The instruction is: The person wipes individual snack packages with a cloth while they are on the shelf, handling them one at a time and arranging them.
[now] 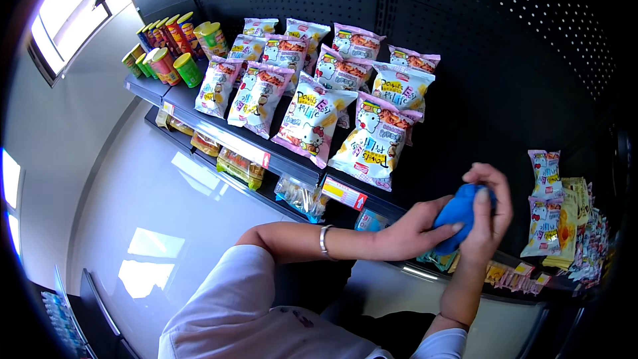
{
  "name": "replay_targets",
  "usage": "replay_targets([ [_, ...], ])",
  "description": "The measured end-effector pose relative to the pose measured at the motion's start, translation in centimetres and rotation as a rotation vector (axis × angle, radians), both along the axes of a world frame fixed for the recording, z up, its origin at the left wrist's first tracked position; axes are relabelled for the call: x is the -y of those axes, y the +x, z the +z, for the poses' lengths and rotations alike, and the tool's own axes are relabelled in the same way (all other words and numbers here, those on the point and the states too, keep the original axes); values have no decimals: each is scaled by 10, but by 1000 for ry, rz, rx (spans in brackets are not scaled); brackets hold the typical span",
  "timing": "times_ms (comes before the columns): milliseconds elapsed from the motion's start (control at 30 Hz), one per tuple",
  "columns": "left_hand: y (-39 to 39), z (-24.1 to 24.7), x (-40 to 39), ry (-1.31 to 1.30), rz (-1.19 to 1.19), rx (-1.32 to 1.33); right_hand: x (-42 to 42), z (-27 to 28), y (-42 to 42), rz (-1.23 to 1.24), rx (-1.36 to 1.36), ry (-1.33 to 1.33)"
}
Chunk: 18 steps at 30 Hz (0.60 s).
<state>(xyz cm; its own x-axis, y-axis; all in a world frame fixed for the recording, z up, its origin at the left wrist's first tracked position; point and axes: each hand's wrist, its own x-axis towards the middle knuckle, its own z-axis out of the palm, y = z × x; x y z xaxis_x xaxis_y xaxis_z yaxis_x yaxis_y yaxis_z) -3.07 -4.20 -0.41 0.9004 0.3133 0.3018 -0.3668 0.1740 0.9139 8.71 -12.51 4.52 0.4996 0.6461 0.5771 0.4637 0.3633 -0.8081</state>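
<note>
My left hand (416, 232), with a silver bangle on its wrist, grips one side of a bunched blue cloth (457, 217). From the other side my right hand (488, 209) holds the same cloth, its fingers bent around it. Both hands are over the front part of a black shelf (428, 169). Just left of the cloth stands a pink and white snack bag (376, 142), and beside that bag is another one (315, 119). Several more such bags stand in rows behind them.
Chip canisters (188, 70) stand at the shelf's left end. Small snack bags (544, 224) and yellow packets (567, 224) are at the right. Price labels (344, 192) line the shelf edge. Below, a lower shelf holds packaged food (240, 167). A window (70, 15) is at upper left.
</note>
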Motion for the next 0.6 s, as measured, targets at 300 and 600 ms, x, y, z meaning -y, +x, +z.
replay_targets([
  [300, 8, -25, 50, -222, 67, 25, 15, 25, 0, 204, -362, -235],
  [600, -31, -7, 70, 392, -378, 607, -9, 9, 12, 249, -633, 38],
])
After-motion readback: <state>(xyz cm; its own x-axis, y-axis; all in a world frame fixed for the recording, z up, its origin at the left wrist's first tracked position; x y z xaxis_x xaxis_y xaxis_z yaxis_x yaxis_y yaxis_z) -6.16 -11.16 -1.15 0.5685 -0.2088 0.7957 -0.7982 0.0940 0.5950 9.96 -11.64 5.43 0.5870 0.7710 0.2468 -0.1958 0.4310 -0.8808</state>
